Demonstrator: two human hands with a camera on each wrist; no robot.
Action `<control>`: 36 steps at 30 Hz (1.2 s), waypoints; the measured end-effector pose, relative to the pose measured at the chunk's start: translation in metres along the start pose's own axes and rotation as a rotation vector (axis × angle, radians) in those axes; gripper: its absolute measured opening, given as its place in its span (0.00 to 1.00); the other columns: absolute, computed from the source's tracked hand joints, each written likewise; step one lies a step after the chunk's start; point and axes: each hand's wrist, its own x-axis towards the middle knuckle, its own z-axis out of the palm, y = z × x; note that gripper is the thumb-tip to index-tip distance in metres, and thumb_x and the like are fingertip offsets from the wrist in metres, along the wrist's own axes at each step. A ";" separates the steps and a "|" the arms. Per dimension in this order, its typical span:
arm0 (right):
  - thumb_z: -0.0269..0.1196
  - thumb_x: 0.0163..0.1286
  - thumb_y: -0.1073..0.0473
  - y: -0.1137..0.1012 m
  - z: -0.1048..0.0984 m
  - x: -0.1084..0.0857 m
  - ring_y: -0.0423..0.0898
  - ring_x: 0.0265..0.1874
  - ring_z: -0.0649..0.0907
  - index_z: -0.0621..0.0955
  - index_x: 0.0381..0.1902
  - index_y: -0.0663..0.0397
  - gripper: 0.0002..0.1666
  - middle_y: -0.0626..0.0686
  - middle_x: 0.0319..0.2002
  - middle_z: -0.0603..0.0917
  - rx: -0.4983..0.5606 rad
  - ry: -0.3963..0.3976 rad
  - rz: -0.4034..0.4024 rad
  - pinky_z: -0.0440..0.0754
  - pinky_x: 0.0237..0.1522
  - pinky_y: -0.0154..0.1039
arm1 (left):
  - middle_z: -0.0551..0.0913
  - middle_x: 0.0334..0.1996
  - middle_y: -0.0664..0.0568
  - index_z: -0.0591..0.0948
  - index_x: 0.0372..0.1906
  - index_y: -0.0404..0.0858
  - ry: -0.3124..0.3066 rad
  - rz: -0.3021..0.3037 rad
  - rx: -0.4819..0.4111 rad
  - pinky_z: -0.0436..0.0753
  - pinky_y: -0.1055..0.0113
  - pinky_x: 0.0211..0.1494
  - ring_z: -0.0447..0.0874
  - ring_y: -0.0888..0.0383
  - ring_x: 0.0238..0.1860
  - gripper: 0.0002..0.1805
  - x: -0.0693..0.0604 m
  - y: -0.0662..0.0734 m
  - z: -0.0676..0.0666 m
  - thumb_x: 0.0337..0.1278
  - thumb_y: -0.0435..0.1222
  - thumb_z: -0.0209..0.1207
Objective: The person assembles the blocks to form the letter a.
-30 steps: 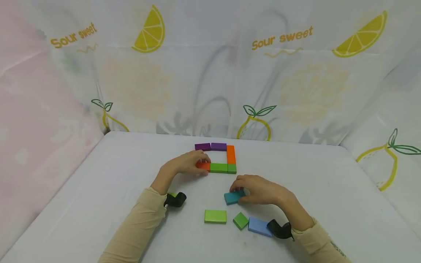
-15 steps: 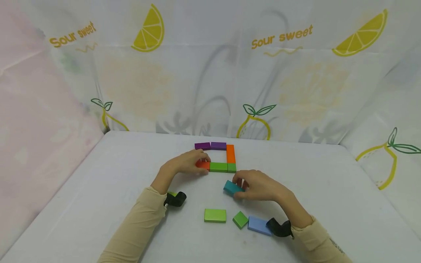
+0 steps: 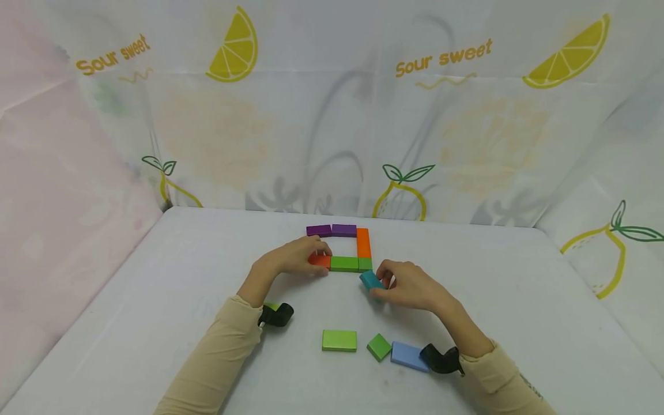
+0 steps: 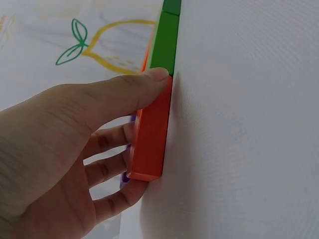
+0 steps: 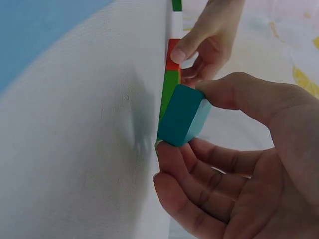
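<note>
- Head view: the right hand [image 3: 412, 285] pinches a teal block [image 3: 370, 280] between thumb and fingers. The block sits at the hand's left side, tilted, just in front of the green end block [image 3: 365, 264]; whether the two touch cannot be told.
- Same view: the left hand [image 3: 295, 256] grips a red block [image 3: 320, 261], thumb on the near side, fingers over the far side. The teal block lies to the right of this hand and nearer the person.
- Same view: the red block, a long green block [image 3: 344, 264] and the green end block form a row. An orange block [image 3: 364, 243] runs back from the row's right end towards two purple blocks [image 3: 331, 230] at the rear.
- Same view: nearer the person on the white table [image 3: 155, 300] lie a lime block [image 3: 339, 340], a green square block [image 3: 379, 347] turned cornerwise and a blue block [image 3: 408, 355], partly behind the black wrist camera [image 3: 442, 359].
- Left wrist view: the thumb presses the red block near its join with the long green block; the other fingers bend round its far side and end.
- Right wrist view: the thumb and fingertips clasp the teal block at a slant, with the left hand on the red block beyond it.
</note>
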 end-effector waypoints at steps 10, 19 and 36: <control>0.64 0.60 0.48 0.001 0.000 0.002 0.42 0.28 0.76 0.77 0.42 0.54 0.19 0.49 0.31 0.79 -0.004 -0.012 0.078 0.74 0.30 0.35 | 0.75 0.39 0.51 0.79 0.50 0.41 0.000 0.000 0.009 0.71 0.67 0.46 0.70 0.56 0.41 0.19 -0.001 0.001 0.000 0.54 0.44 0.64; 0.64 0.61 0.49 -0.002 0.004 0.000 0.41 0.23 0.75 0.75 0.46 0.55 0.21 0.48 0.26 0.78 -0.097 -0.049 0.105 0.72 0.27 0.35 | 0.75 0.39 0.51 0.79 0.50 0.41 -0.003 -0.004 0.011 0.71 0.67 0.46 0.70 0.57 0.41 0.20 -0.001 0.001 0.000 0.55 0.45 0.63; 0.65 0.62 0.54 -0.003 -0.008 -0.006 0.40 0.32 0.76 0.72 0.56 0.50 0.26 0.47 0.35 0.80 -0.150 -0.172 -0.063 0.76 0.35 0.33 | 0.74 0.38 0.51 0.79 0.51 0.41 -0.003 0.012 -0.001 0.69 0.67 0.45 0.69 0.58 0.41 0.19 -0.002 0.000 0.000 0.55 0.44 0.63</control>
